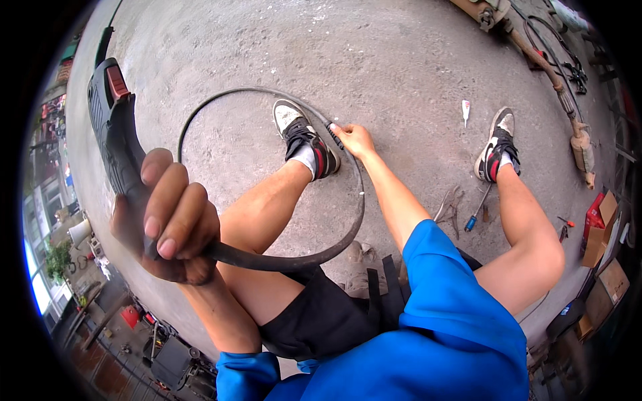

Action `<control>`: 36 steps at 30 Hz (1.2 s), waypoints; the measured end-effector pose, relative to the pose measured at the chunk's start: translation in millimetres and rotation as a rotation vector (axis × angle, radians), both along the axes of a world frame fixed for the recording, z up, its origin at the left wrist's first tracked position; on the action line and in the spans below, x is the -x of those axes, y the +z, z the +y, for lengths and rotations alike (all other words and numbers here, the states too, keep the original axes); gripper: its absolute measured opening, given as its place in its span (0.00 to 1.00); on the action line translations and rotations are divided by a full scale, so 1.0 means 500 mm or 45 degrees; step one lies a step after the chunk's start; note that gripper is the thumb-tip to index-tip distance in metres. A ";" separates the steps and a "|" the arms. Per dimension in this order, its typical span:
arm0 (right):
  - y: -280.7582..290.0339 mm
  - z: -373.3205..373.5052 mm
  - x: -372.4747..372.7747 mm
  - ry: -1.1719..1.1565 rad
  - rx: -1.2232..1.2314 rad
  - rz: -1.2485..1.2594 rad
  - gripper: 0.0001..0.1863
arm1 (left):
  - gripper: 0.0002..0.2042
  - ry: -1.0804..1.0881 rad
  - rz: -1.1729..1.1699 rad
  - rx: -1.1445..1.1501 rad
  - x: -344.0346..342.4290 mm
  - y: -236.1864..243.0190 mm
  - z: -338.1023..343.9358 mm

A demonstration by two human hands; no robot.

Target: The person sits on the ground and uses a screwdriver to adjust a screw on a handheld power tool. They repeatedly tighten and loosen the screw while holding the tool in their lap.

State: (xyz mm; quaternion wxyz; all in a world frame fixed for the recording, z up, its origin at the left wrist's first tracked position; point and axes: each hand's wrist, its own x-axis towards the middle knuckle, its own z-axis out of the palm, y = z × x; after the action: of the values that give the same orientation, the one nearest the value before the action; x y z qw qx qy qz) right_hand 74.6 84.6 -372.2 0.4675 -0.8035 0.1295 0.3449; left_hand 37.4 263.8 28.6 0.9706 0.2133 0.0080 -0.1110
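My left hand [170, 220] is raised close to the camera, gripping a black torch-like handle [112, 123] with a red trigger at its top. A thick black cable [281, 260] runs from the bottom of the handle and bends in a wide loop. My right hand [351, 140], lower down between my shoes, pinches a darker ribbed part of that cable [333, 134]. The handle's far tip is out along the upper left edge of the view.
On the concrete floor [401, 60] lie pliers [448, 207], a blue-handled screwdriver [473, 220] and a small white tube [466, 112]. A rusty exhaust pipe [578, 144] and cardboard boxes [598, 234] line the right. Assorted equipment [170, 361] crowds the lower left.
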 end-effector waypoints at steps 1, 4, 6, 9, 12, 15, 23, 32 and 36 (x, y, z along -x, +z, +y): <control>-0.019 0.010 -0.010 0.056 0.022 -0.034 0.31 | 0.16 0.004 -0.010 0.015 -0.008 -0.005 0.001; -0.042 0.020 -0.045 0.248 -0.027 0.092 0.29 | 0.16 0.049 -0.033 0.047 -0.023 -0.011 -0.001; -0.059 -0.012 -0.041 0.265 -0.177 0.032 0.31 | 0.17 0.097 -0.065 0.054 -0.037 -0.005 0.003; 0.044 -0.080 0.020 0.246 -0.454 0.166 0.33 | 0.18 0.223 -0.136 0.146 -0.028 -0.013 0.034; 0.164 -0.148 0.086 -0.223 -0.945 0.301 0.27 | 0.17 0.428 -0.030 0.190 -0.029 0.014 0.057; 0.271 -0.204 0.098 -0.439 -1.336 0.409 0.23 | 0.16 0.533 0.021 0.210 -0.043 0.015 0.107; 0.720 -0.093 0.097 0.325 -0.246 -0.806 0.20 | 0.12 0.699 0.048 0.026 -0.019 -0.014 0.029; 0.852 -0.044 0.075 0.448 0.196 -1.265 0.14 | 0.08 0.540 -0.023 -0.403 -0.018 -0.006 -0.101; 0.824 -0.044 0.064 0.353 -0.178 -1.347 0.15 | 0.11 0.395 -0.056 -0.372 -0.022 0.001 -0.104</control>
State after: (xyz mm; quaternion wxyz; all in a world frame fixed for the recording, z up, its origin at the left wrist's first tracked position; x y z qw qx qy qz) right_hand 42.6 62.3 39.6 0.4712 -0.8439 -0.2534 -0.0399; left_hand 48.3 212.0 29.3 0.9348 0.3502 0.0357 0.0468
